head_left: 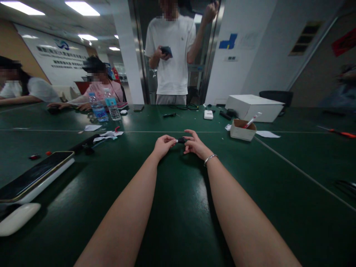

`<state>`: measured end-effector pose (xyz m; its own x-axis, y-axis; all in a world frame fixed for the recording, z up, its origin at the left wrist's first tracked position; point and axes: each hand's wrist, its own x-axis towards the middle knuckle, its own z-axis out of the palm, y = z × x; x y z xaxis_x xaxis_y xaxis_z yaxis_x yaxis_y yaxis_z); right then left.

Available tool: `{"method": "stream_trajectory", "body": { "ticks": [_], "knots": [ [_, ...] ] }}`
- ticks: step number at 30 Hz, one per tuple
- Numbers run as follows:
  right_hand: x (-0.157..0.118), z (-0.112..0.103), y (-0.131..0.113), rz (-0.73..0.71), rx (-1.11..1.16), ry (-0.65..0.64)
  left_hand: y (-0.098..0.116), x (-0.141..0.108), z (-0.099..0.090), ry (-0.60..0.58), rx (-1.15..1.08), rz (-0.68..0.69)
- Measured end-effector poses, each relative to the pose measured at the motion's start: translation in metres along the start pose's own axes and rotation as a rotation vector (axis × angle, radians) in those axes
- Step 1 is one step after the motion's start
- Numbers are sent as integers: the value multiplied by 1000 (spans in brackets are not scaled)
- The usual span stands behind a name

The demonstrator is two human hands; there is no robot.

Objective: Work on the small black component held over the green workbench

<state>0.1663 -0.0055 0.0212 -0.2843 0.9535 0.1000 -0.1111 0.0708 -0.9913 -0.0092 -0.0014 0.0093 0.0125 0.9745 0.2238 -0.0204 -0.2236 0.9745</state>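
Note:
Out in front of me over the green table (178,207), both arms are stretched forward. Between my hands is a small black stick with a silver end (181,140), similar in look to a USB stick; its details are too small to tell. My left hand (164,145) pinches the silver end between thumb and fingertips. At the black end, my right hand (197,145) grips with thumb and a finger, while its index finger is raised and the others are loosely curled. A silver bracelet (210,159) circles my right wrist.
Left lie a phone (39,172) on a white box, a white mouse (19,219) and paper scraps (108,136). Two water bottles (112,105) stand beyond. Right are a small open box (243,130), a white carton (254,107) and a screwdriver (343,133). A person (174,55) stands opposite.

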Motion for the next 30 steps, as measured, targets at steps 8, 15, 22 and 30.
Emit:
{"method": "stream_trajectory", "body": {
  "ticks": [8,15,22,30],
  "knots": [
    [2,-2,3,-25,-13,-16,-1,1,-1,-2,-7,-9],
    [2,-1,4,-14,-33,-9,-4,3,-2,-15,-2,14],
    [0,0,0,30,-1,8,-3,2,-1,-11,-2,10],
    [-1,1,-1,27,13,28,1,1,1,-15,-10,-23]
  ]
}}
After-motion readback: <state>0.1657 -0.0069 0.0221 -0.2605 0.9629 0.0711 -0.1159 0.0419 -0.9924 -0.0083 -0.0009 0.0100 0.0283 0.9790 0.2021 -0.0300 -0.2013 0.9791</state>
